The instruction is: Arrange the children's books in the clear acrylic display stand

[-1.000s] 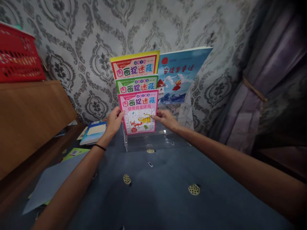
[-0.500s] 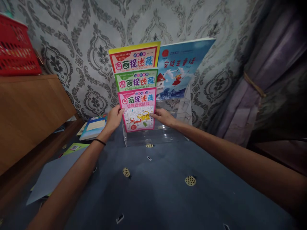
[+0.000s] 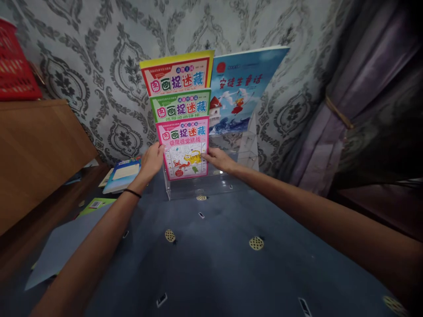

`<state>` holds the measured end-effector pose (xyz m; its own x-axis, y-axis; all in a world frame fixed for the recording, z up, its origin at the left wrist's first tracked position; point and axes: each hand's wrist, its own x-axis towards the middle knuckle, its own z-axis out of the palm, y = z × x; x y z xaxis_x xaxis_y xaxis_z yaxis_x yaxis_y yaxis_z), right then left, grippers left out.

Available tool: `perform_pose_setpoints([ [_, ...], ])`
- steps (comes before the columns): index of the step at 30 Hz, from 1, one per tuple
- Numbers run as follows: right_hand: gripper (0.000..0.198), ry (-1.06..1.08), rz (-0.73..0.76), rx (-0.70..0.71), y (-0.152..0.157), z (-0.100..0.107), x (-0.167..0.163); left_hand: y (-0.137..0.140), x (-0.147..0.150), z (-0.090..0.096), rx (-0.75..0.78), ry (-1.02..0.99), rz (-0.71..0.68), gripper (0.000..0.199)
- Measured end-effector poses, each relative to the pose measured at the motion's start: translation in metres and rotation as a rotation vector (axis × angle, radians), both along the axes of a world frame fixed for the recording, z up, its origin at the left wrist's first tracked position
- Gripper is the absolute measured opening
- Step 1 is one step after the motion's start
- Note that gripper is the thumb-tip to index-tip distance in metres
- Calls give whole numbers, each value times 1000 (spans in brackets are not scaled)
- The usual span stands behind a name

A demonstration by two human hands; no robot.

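A pink picture book stands upright in a clear acrylic stepped book rack. My left hand is closed on its left edge, the thumb at the cover. On the opposite edge, my right hand grips with the thumb in front; its other fingers are partly hidden. Behind the pink one rise a green picture book and a red picture book with a yellow border, each a tier higher. To their right a blue storybook leans on the rack's back tier.
Several books and papers, among them a blue book and a pale sheet, lie on the left of the blue patterned cloth. A wooden cabinet bears a red basket. A tied curtain hangs at right.
The view has shifted a little, so everything sits slightly further left. Both hands keep their hold on the pink book, whose place in the rack looks about the same.
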<state>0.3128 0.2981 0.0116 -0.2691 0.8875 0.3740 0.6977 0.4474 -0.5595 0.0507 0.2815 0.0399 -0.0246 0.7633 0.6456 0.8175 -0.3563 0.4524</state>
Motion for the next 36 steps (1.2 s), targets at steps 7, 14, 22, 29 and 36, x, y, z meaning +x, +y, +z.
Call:
perform_pose_setpoints([
  [7, 25, -91, -117, 31, -9, 1, -5, -8, 2, 3, 75, 33, 53, 22],
  [14, 24, -143, -200, 52, -17, 4, -7, -13, 2, 4, 14, -23, 6, 20],
  [22, 23, -78, -315, 92, -28, 15, -8, -15, 3, 3, 28, -66, 21, 11],
  [29, 20, -32, -320, 97, -26, 15, -7, -13, 2, 2, -5, -108, -8, 11],
  [36, 21, -14, -306, 111, -26, 13, -5, -13, 0, 2, 7, -117, -26, 20],
])
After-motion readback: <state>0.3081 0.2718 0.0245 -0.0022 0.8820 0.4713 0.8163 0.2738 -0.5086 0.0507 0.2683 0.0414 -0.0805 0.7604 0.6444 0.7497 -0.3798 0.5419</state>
